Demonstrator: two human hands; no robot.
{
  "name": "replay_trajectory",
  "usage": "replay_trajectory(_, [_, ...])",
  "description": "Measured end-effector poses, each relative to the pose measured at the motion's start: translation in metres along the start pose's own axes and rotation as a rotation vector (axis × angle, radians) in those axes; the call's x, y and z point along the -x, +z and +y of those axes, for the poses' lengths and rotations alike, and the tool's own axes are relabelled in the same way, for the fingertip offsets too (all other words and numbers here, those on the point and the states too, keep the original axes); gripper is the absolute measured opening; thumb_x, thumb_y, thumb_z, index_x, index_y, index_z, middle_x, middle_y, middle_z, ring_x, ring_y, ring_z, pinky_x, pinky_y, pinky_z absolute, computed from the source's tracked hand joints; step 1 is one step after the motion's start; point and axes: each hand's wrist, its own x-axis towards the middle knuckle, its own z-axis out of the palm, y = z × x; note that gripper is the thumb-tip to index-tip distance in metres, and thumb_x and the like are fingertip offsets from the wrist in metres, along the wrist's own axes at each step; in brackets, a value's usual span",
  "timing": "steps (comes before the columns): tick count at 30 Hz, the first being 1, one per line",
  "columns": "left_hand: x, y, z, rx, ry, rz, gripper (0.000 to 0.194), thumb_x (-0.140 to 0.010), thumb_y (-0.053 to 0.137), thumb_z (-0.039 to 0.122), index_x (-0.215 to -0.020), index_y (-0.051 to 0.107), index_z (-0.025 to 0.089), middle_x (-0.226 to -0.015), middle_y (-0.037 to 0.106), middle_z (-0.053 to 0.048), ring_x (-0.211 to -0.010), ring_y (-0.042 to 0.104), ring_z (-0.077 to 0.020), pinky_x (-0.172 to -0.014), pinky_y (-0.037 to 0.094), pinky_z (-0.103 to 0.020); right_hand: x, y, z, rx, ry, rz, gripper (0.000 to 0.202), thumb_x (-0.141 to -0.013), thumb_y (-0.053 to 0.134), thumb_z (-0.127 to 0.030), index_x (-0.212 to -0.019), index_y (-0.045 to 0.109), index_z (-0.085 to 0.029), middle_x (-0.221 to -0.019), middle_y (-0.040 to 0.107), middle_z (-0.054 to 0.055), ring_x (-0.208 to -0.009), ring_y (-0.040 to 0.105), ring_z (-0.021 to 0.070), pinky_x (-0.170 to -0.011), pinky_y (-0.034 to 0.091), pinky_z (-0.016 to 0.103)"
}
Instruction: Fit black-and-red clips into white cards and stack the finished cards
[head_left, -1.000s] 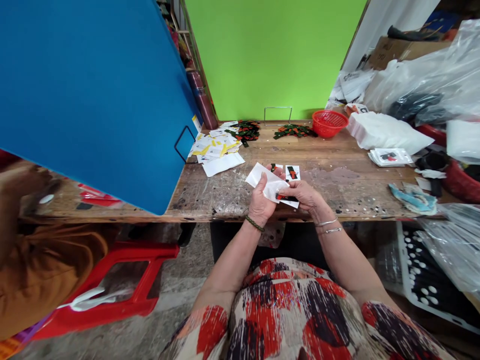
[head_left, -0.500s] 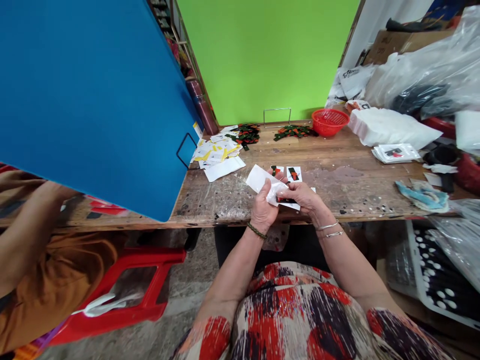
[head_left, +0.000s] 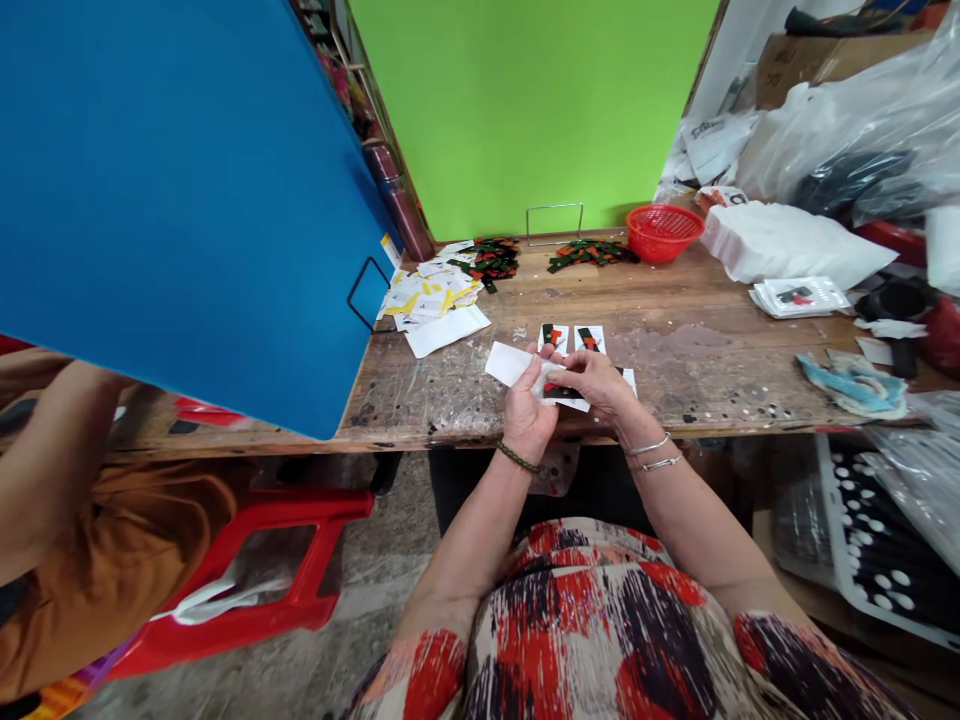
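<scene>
My left hand [head_left: 527, 408] is closed around a small white plastic bag [head_left: 507, 363], its thumb lying along the top. A white card with a black and red piece [head_left: 561, 392] sits at the bag's right end, and my right hand [head_left: 602, 384] pinches there with its fingertips. How much of the card is inside the bag I cannot tell. Just beyond my fingers, two white cards [head_left: 590, 338] lie flat, each with a dark green and orange strip. Part of another white card [head_left: 629, 377] shows beside my right hand.
Piles of green and orange strips [head_left: 589, 254] lie at the back, near a red basket [head_left: 664, 235]. Yellow and white cards [head_left: 431, 293] are heaped left, beside a blue panel [head_left: 187, 220]. White bags [head_left: 799, 245] are stacked right. A co-worker's arm [head_left: 60, 460] shows at far left.
My right hand has shifted slightly left and up over the card and bag. More of the two cards on the table shows. The view has moved a little.
</scene>
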Motion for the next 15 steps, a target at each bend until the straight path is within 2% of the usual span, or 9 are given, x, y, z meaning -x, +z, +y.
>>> replay_trajectory(5, [-0.002,-0.005,0.013,0.046,0.058,-0.047,0.04,-0.089,0.05,-0.001,-0.122,0.061,0.018,-0.111,0.072,-0.005,-0.104,0.069,-0.0137,-0.094,0.053,-0.024,-0.008,0.016,-0.01,0.125,-0.101,0.031,0.042,-0.046,0.083,-0.025,-0.076,0.055,-0.021,-0.072,0.059,-0.004,-0.066,0.054,0.0125,-0.06,0.046,0.026])
replay_trajectory(9, [-0.002,-0.005,0.018,0.093,0.043,-0.004,0.043,-0.09,0.045,-0.003,-0.127,0.057,0.015,-0.12,0.07,-0.008,-0.109,0.068,-0.0144,-0.095,0.053,-0.025,-0.011,0.028,-0.01,0.007,-0.101,-0.011,0.037,-0.054,0.072,-0.024,-0.087,0.056,-0.022,-0.076,0.056,-0.004,-0.068,0.054,0.0131,-0.061,0.047,0.027])
replay_trajectory(11, [-0.004,-0.005,0.019,0.103,0.031,0.017,0.045,-0.09,0.044,-0.004,-0.128,0.056,0.016,-0.121,0.069,-0.007,-0.112,0.067,-0.0151,-0.096,0.053,-0.027,-0.012,0.032,-0.009,-0.028,-0.099,0.018,0.038,-0.055,0.068,-0.022,-0.091,0.056,-0.022,-0.083,0.056,-0.002,-0.069,0.054,0.0131,-0.062,0.048,0.027])
replay_trajectory(13, [-0.007,-0.006,0.02,0.098,0.032,0.023,0.049,-0.088,0.044,-0.006,-0.129,0.055,0.018,-0.12,0.07,-0.006,-0.113,0.066,-0.0147,-0.097,0.052,-0.027,-0.012,0.033,-0.008,-0.014,-0.116,0.048,0.04,-0.055,0.068,-0.023,-0.093,0.056,-0.022,-0.092,0.055,0.0,-0.071,0.053,0.0125,-0.062,0.048,0.027])
replay_trajectory(15, [-0.012,-0.008,0.022,0.098,0.028,0.026,0.051,-0.086,0.043,-0.007,-0.13,0.055,0.018,-0.119,0.07,-0.006,-0.113,0.066,-0.0143,-0.099,0.051,-0.027,-0.01,0.033,-0.01,-0.025,-0.129,0.025,0.042,-0.057,0.072,-0.029,-0.096,0.056,-0.023,-0.095,0.055,0.0,-0.072,0.054,0.0122,-0.063,0.049,0.027])
